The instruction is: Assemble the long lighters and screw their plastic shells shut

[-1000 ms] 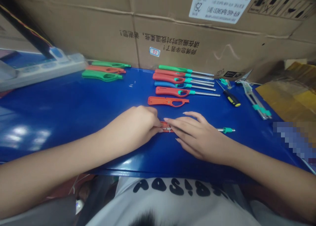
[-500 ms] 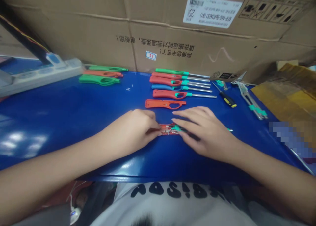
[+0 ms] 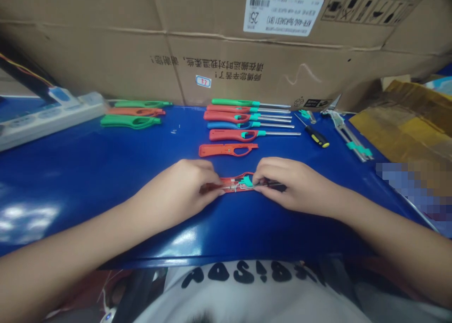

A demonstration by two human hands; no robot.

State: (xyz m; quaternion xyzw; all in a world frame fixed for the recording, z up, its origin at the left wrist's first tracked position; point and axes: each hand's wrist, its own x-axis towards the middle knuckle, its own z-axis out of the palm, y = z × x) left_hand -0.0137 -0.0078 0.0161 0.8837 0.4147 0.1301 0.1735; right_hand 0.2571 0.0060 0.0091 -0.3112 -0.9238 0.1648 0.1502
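An opened red lighter casing lies on the blue table between my hands, with wires, small parts and a green trigger showing inside. My left hand pinches its left end between thumb and fingers. At the other end, my right hand is closed with thumb and fingertips against the casing beside the trigger. Those fingers cover the right end, so exactly which part they grip is hard to make out. Just behind lies a loose orange casing half.
Several long-nosed lighters lie in a row behind my hands. Green and orange casing halves sit by a white power strip. A screwdriver, metal rods and taped cardboard are at right. A large carton closes the back.
My right hand's fingers were spread over the casing and are now drawn together at its right end. The left hand keeps its pinch. The whole view has shifted slightly.
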